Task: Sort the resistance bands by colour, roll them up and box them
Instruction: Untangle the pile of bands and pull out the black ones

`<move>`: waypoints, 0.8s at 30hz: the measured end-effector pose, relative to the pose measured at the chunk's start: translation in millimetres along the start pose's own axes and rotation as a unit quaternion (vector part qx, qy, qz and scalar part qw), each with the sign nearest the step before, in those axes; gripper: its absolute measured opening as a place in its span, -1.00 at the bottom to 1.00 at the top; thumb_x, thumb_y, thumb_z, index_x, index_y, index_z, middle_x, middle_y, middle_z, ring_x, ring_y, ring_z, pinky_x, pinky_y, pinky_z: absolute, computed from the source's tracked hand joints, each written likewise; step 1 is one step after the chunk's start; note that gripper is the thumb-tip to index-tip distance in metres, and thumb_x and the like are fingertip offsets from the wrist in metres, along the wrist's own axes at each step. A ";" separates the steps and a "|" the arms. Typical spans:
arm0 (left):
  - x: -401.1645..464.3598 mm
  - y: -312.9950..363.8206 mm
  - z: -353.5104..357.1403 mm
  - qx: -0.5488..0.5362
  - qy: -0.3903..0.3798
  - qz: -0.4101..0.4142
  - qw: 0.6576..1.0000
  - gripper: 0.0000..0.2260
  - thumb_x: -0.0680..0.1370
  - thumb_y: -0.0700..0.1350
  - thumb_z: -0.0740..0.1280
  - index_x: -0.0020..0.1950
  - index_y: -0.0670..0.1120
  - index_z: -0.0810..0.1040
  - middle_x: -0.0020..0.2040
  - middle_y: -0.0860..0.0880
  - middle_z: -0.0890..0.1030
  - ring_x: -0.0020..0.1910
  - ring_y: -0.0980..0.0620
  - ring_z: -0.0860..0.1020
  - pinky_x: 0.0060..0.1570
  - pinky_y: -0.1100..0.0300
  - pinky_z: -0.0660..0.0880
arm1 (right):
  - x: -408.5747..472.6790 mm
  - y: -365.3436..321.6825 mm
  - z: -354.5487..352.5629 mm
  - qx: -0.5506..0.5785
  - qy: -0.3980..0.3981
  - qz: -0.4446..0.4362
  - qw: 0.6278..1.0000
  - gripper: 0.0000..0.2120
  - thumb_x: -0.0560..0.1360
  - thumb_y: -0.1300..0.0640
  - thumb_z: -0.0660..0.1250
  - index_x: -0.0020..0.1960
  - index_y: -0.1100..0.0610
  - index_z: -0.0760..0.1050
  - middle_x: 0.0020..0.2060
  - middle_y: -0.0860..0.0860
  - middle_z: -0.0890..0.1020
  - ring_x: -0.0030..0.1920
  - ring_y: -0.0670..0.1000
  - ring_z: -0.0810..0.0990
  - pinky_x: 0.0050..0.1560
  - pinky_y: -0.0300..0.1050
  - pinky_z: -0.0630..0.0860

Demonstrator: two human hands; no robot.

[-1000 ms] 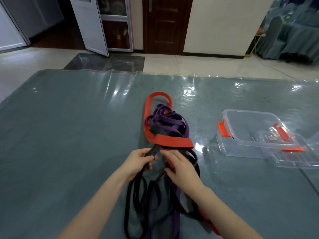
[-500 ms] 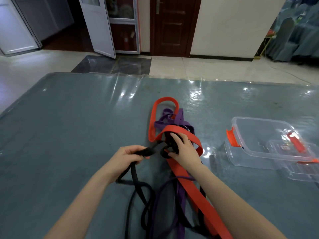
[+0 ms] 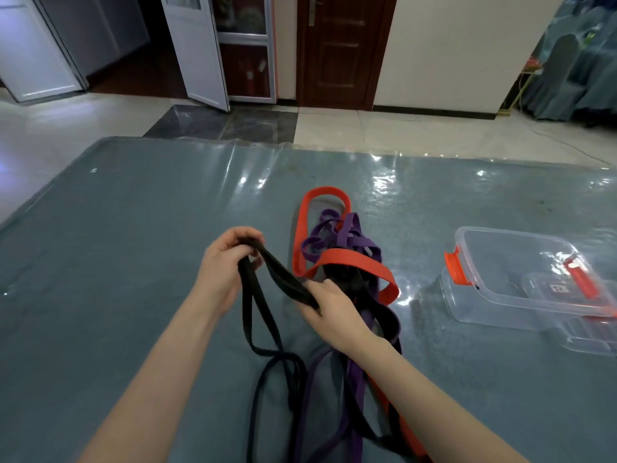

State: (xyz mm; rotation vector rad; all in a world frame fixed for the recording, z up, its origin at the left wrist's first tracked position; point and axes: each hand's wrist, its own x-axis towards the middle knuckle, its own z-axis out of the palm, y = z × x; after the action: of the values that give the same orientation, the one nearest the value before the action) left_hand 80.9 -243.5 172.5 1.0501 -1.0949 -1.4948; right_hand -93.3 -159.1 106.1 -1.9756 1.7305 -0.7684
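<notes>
Both hands grip one black resistance band [image 3: 283,279], left hand [image 3: 222,270] holding its looped end, right hand [image 3: 334,305] pinching it beside the tangled red band [image 3: 354,262] and purple bands [image 3: 347,238] mid-bench; clear box [image 3: 521,295] toward the right edge.

Grey-blue table [image 3: 117,262] (glossy plastic cover), tangled bands [image 3: 347,248], clear box [image 3: 500,295]

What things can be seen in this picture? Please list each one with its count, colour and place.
black bands: count unclear, black, held between both hands, trailing down the table
purple bands: count unclear, purple, tangled at table centre
red band: at least one, red-orange, looped around the purple bands
box: one, clear with orange clips, right side of the table
lid: one, clear, beside the box
table: one, grey-blue under clear plastic
left hand: grips the black bands
right hand: grips the black bands
</notes>
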 end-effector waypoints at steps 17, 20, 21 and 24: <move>-16.4 86.1 32.6 -0.214 -0.106 0.065 0.969 -0.67 0.53 -0.46 0.03 -0.16 -0.16 0.49 -0.23 -0.12 0.55 -0.22 -0.01 0.54 0.07 -0.08 0.57 | 22.9 -72.6 -7.5 0.161 0.004 0.109 0.981 -0.42 0.34 -0.19 0.50 0.27 -0.11 0.36 -0.27 -0.17 0.55 -0.19 -0.14 0.58 -0.12 -0.15 0.56; -13.2 100.2 35.1 -0.229 -0.108 0.075 0.965 -0.67 0.54 -0.46 0.01 -0.16 -0.16 0.49 -0.24 -0.11 0.56 -0.24 0.01 0.54 0.08 -0.09 0.55 | 31.9 -86.7 -7.9 0.191 -0.014 0.097 0.977 -0.55 0.34 -0.15 0.53 0.13 -0.04 0.50 -0.35 -0.17 0.53 -0.29 -0.24 0.54 -0.28 -0.35 0.44; -11.8 104.3 34.9 -0.235 -0.106 0.078 0.963 -0.67 0.54 -0.45 0.01 -0.15 -0.16 0.48 -0.25 -0.10 0.56 -0.24 0.01 0.54 0.07 -0.08 0.56 | 34.0 -91.4 -6.2 0.208 0.001 0.096 0.973 -0.62 0.33 -0.12 0.54 0.04 0.00 0.54 -0.33 -0.16 0.54 -0.30 -0.25 0.55 -0.30 -0.36 0.43; -6.2 115.3 29.1 -0.259 -0.095 0.090 0.957 -0.68 0.55 -0.44 0.01 -0.13 -0.14 0.47 -0.26 -0.09 0.57 -0.25 0.01 0.55 0.05 -0.05 0.55 | 41.6 -97.7 2.0 0.220 0.062 0.086 0.970 -0.81 0.37 0.03 0.51 -0.21 0.08 0.53 -0.21 -0.02 0.49 -0.20 -0.04 0.56 -0.17 -0.14 0.49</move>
State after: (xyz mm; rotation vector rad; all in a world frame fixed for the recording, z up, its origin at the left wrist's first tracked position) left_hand 77.6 -248.0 291.4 0.4388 -0.8300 -1.6338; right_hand -13.9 -185.4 171.4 -1.4902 1.5994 -1.1193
